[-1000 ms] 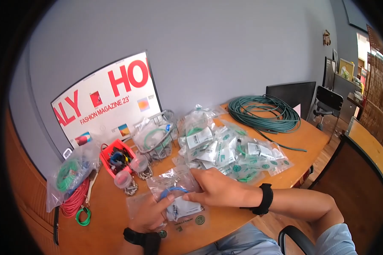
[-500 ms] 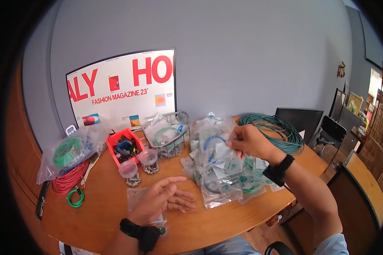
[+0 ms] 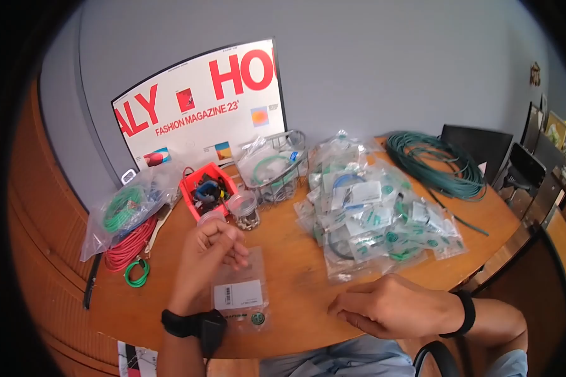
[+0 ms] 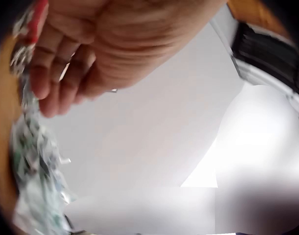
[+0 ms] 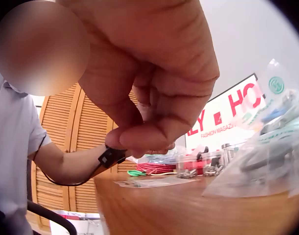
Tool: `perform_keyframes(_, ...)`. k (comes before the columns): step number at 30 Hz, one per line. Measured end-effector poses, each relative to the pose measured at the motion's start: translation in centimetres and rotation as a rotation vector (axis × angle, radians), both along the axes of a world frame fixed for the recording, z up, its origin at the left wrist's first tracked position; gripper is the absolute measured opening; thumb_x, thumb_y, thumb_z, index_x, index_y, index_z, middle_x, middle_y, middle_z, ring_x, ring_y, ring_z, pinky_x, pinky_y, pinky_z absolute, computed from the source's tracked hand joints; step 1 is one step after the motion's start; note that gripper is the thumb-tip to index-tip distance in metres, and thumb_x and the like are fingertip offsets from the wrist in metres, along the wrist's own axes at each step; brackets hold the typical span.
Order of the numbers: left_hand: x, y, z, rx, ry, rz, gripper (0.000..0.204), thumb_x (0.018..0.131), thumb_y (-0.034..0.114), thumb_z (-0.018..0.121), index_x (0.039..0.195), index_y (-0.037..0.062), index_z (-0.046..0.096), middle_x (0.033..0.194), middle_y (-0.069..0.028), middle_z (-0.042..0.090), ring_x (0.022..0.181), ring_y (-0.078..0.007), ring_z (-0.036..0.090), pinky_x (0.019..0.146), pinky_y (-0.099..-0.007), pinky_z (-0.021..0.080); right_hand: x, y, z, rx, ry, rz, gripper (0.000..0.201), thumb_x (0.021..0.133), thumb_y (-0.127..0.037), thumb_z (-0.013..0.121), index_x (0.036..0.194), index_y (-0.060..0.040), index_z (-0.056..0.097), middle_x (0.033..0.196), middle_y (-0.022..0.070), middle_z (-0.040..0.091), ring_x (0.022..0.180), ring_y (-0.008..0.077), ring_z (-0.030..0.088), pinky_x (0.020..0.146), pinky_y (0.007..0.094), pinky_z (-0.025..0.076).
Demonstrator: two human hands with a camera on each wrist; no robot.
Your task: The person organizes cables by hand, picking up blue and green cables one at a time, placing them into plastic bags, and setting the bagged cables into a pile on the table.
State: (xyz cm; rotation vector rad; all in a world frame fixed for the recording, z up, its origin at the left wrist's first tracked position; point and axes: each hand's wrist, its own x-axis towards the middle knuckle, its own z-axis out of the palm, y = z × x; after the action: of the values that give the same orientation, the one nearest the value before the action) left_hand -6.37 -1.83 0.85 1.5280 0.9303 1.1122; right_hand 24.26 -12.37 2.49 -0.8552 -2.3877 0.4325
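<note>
In the head view my left hand [image 3: 214, 251] hovers over the table by the small clear jars, fingers loosely bent, nothing in it. Just below it a flat clear bag with a white label [image 3: 238, 295] lies on the table. My right hand [image 3: 396, 308] is above the front of the table, its fingers loosely curled and empty; the right wrist view shows that hand [image 5: 154, 83] with thumb and index tips close together and nothing between them. A heap of clear bags [image 3: 371, 213] holding cables, one with a blue cable [image 3: 349, 180] on top, lies beyond the right hand.
A red bin [image 3: 209, 191] of small parts, a jar [image 3: 244, 210] and a wire basket [image 3: 277, 182] stand at the back. Bagged green cable [image 3: 122, 207] and red cable [image 3: 131, 245] lie left; a dark green coil [image 3: 434, 164] lies right. A poster board [image 3: 201, 103] leans on the wall.
The bag with the blue cable went from both hands to the heap, and my right hand let it go and drew back toward the table's front. My left hand rose toward the jars.
</note>
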Motion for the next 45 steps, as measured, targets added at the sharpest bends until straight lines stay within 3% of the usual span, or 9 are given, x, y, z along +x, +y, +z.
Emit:
perform_keyframes(5,-2.9,-3.4,0.8,0.322,1.168,0.048,0.041,0.09,0.03,0.069,0.12,0.0027,0.065,0.113,-0.0246,0.067,0.114,-0.0446,0.058,0.099,-0.0477,0.047,-0.4,2.3,-1.2,-0.073,0.033,0.039,0.012,0.092,-0.003,0.063,0.104,-0.0019,0.064,0.08,0.0106,0.069,0.071,0.0267,0.073,0.063,0.0351,0.057)
perform_keyframes(12,-5.2,-7.6,-2.6,0.466,1.177,-0.007,0.056,0.091,0.032,0.069,0.138,0.0056,0.054,0.149,-0.0284,0.042,0.137,-0.0478,0.04,0.113,-0.0469,0.036,-1.3,4.1,-1.5,-0.416,-0.118,0.071,0.013,0.098,-0.01,0.063,0.105,0.0015,0.063,0.08,0.0093,0.07,0.074,0.0167,0.073,0.064,0.03,0.055)
perform_keyframes(20,-16.2,-3.7,-0.2,0.487,1.154,0.692,0.026,0.086,0.02,0.072,0.102,-0.0005,0.068,0.103,-0.0218,0.068,0.103,-0.0396,0.061,0.089,-0.0473,0.048,-2.2,4.1,-2.0,-0.565,-0.108,0.046,0.018,0.095,-0.008,0.059,0.106,0.0048,0.063,0.083,0.0143,0.072,0.076,0.0257,0.073,0.072,0.0362,0.056)
perform_keyframes(26,-19.4,-3.0,-2.4,0.203,1.343,0.6,0.021,0.081,0.011,0.075,0.095,-0.0013,0.066,0.101,-0.0238,0.066,0.103,-0.0417,0.061,0.087,-0.0491,0.048,-1.1,3.7,-1.8,-0.563,-0.085,0.061,0.016,0.095,-0.009,0.059,0.106,0.0024,0.064,0.085,0.0149,0.071,0.08,0.0263,0.073,0.074,0.0365,0.055)
perform_keyframes(30,-22.4,-1.8,-4.8,0.349,1.209,0.634,0.021,0.078,0.005,0.074,0.095,-0.0029,0.065,0.099,-0.0246,0.066,0.1,-0.0444,0.059,0.086,-0.049,0.047,-0.4,3.1,-1.8,-0.521,-0.073,0.086,0.017,0.096,-0.01,0.059,0.106,0.0026,0.063,0.086,0.017,0.07,0.083,0.0316,0.071,0.075,0.0405,0.054)
perform_keyframes(34,-18.2,-3.5,0.3,0.137,0.909,0.568,0.012,0.09,0.006,0.066,0.099,-0.0012,0.064,0.097,-0.0189,0.068,0.101,-0.024,0.066,0.086,-0.0398,0.05,-0.6,2.7,-2.6,-0.342,-0.19,0.068,0.026,0.095,-0.013,0.067,0.116,0.0003,0.061,0.101,0.0154,0.072,0.093,0.0258,0.072,0.074,0.0366,0.056)
perform_keyframes(40,-0.9,-8.9,3.3,-0.286,0.075,-0.299,0.031,0.104,0.021,0.054,0.127,0.0004,0.059,0.126,-0.0092,0.064,0.117,-0.0194,0.061,0.105,-0.0343,0.043,-4.2,2.0,-2.4,-0.046,0.231,0.11,0.083,0.092,-0.02,0.074,0.155,-0.0052,0.021,0.124,0.0189,0.062,0.114,0.028,0.064,0.085,0.0407,0.054)
perform_keyframes(42,2.0,-8.9,1.2,-0.246,0.092,-0.508,0.036,0.105,0.021,0.054,0.134,-0.0001,0.055,0.13,-0.0095,0.062,0.118,-0.0178,0.06,0.105,-0.0323,0.044,-4.3,1.1,-1.8,-0.563,0.348,0.095,0.091,0.092,-0.018,0.074,0.158,-0.0048,0.013,0.12,0.0147,0.062,0.111,0.0216,0.062,0.087,0.0359,0.054)
perform_keyframes(45,4.5,-9.6,-0.1,-0.241,0.031,-0.465,0.033,0.105,0.021,0.055,0.129,-0.0016,0.056,0.126,-0.0089,0.063,0.116,-0.0173,0.061,0.101,-0.031,0.046,-2.0,1.0,-2.2,-0.638,0.31,0.0,0.08,0.092,-0.017,0.074,0.153,-0.0019,0.024,0.103,0.0095,0.065,0.091,0.0153,0.065,0.076,0.0291,0.055)
